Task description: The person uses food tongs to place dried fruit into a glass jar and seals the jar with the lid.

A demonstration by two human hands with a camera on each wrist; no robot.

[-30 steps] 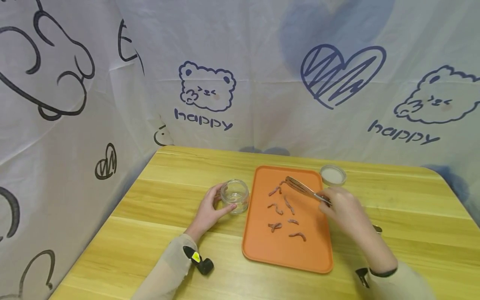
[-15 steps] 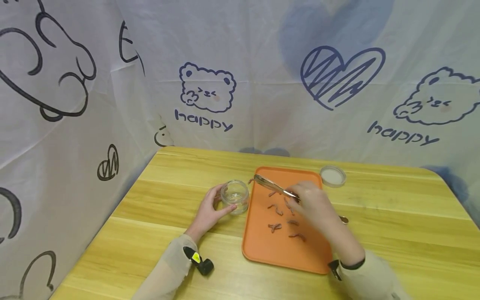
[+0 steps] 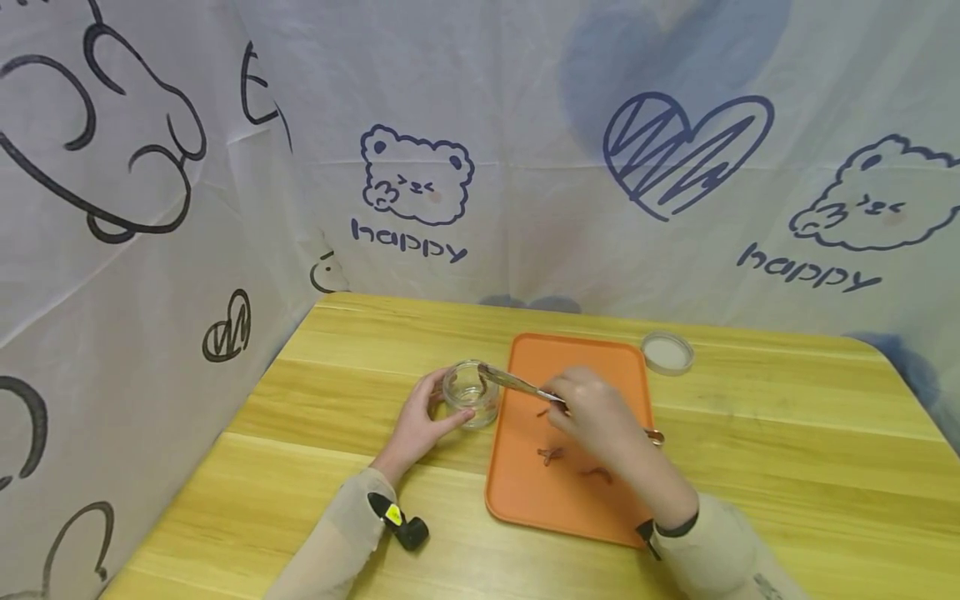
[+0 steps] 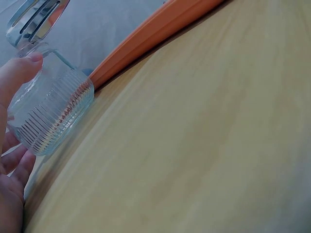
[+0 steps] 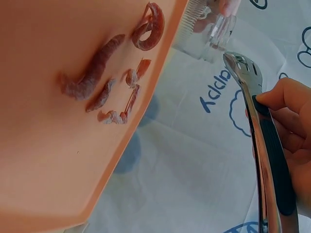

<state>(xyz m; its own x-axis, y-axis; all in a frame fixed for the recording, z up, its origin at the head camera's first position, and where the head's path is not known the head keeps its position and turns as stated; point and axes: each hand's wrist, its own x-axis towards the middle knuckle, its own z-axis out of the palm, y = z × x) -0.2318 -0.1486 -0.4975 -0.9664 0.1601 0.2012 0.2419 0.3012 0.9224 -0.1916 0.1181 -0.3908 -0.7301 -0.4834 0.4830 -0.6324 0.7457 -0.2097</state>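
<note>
The left hand is wrapped round a glass jar, which stands on the bench just beside an orange tray. The right hand is clamped on metal tongs, their tips at the jar's mouth. A dark strip seems to hang from them, though it is too small to be sure. Reddish-brown pieces lie spread on the tray; a round lid sits near its far right corner.

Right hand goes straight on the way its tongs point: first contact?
Probably the glass jar that the left hand holds: in the head view, the tongs in the right hand overlap its rim. Depth is unclear, so they might pass above it.
</note>
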